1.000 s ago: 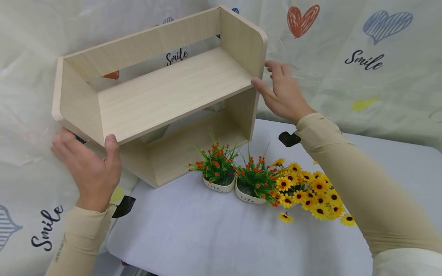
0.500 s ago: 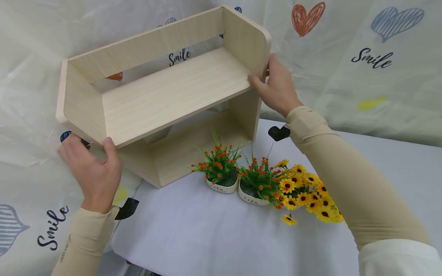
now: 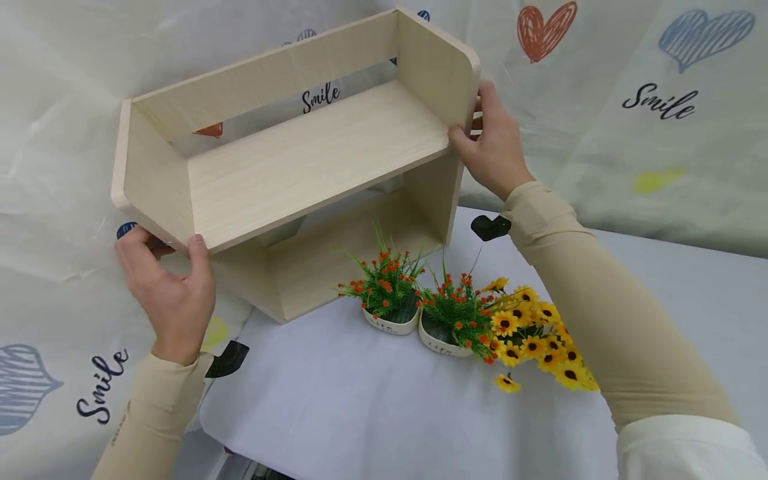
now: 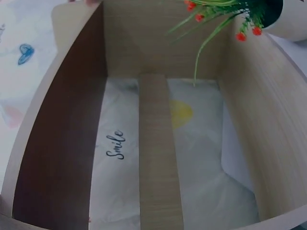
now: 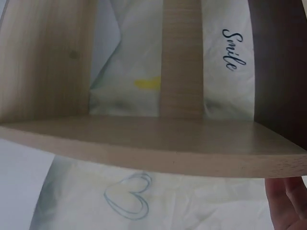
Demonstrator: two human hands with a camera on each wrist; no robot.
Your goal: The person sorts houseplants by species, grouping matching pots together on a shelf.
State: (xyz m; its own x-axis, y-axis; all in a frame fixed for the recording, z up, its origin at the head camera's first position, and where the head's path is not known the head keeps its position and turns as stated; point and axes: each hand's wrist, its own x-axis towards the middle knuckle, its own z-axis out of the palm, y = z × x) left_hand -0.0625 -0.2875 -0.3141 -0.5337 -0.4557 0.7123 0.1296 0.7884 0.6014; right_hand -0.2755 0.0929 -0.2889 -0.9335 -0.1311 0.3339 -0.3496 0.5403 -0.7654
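A pale wooden two-tier shelf [image 3: 324, 153] stands at the back of the table in the head view, seen at a slant. My left hand [image 3: 171, 287] grips its left side, thumb at the front edge and fingers on the outer side. On the right side, my right hand [image 3: 495, 147] holds the shelf with its thumb on the front edge of the middle board and its fingers behind the panel. The left wrist view looks into the lower compartment [image 4: 160, 153]. In the right wrist view, fingers [image 5: 283, 201] show below the side panel [image 5: 158, 143].
Two white pots [image 3: 390, 325] with red-flowered plants [image 3: 459, 310] stand before the shelf's lower right. Yellow flowers [image 3: 534, 347] are beside them, partly behind my right forearm. A white cloth covers the table [image 3: 360, 413]. A printed curtain [image 3: 576, 133] hangs behind.
My right hand has closed from spread fingers to a grip on the shelf's right side. The left fingers have curled more around the left side. The head view has shifted slightly.
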